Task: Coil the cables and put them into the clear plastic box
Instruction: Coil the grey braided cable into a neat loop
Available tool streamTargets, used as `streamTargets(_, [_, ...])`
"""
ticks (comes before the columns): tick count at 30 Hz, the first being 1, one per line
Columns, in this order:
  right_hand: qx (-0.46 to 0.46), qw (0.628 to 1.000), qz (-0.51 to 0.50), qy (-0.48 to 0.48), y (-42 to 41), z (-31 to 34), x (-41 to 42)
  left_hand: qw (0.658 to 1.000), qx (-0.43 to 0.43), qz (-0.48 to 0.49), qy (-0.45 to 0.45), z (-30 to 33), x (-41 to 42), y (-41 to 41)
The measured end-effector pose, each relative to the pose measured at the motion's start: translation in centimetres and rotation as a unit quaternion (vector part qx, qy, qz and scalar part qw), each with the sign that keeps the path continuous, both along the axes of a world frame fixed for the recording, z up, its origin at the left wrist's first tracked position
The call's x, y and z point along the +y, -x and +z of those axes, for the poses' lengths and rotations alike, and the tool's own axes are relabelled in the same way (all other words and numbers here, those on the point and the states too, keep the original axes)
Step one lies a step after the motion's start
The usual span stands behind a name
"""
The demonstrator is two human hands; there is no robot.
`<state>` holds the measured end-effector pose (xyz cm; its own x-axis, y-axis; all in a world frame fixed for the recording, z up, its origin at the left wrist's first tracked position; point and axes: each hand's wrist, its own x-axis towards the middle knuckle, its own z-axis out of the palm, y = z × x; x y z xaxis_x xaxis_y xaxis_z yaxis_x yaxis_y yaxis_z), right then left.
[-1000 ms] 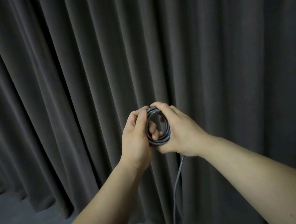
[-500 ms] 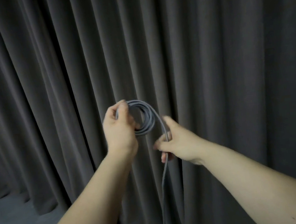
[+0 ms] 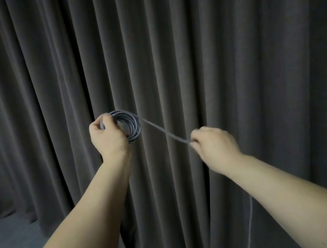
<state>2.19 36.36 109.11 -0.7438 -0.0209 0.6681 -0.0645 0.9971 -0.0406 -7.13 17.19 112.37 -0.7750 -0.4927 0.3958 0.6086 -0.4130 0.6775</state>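
Left hand is up at mid-frame, back of hand twd camera, fingers curled round the left side of the coil, thumb on top pressing the loops together. Coil is grey cable, several tight round loops, held upright in the air w/ its opening facing roughly twd the camera; right half of the ring shows clear of the hand, left half is hidden behind fingers.

From top right of the coil one strand runs taut, down and to the right, into the right hand. Right hand sits lower and well apart from the left, fingers closed in a pinch on that strand at its left edge; hand is motion-blurred so exact finger layout can't be made out.

Below the right forearm a loose tail of the same cable hangs down, thin and pale, going out of frame at the bottom; where it leaves the hand is hidden by the arm.

Both forearms bare, reaching in from bottom corners. Behind everything, far side: dark grey pleated curtain across the whole width. Grey floor shows bottom left. Box not in view
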Motion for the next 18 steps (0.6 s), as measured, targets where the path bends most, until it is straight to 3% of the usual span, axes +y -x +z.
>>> streamTargets(1, [-0.065, 0.993, 0.014, -0.095, 0.1, 0.5, -1.1, 0.999, 0.003, 0.011, 0.052, -0.1, 0.0, 0.4])
streamTargets(3, [-0.133, 0.971, 0.107, -0.166, -0.1, 2.0, -3.3, 0.985, 0.021, 0.011, 0.173, -0.6, 0.3, 0.5])
streamTargets(6, [-0.078, 0.963, 0.247, -0.070, -0.3, 4.8, -5.2, 0.958, 0.052, -0.065, 0.273, -1.6, 0.6, 0.2])
streamTargets(11, [-0.047, 0.950, 0.288, 0.109, 0.9, 6.2, -5.8, 0.940, 0.041, -0.275, 0.200, -2.0, 0.4, -0.9])
streamTargets(18, [0.038, 0.930, 0.274, 0.241, 3.5, 4.2, -6.8, 0.936, 0.024, -0.326, 0.127, -2.3, 0.7, -1.3])
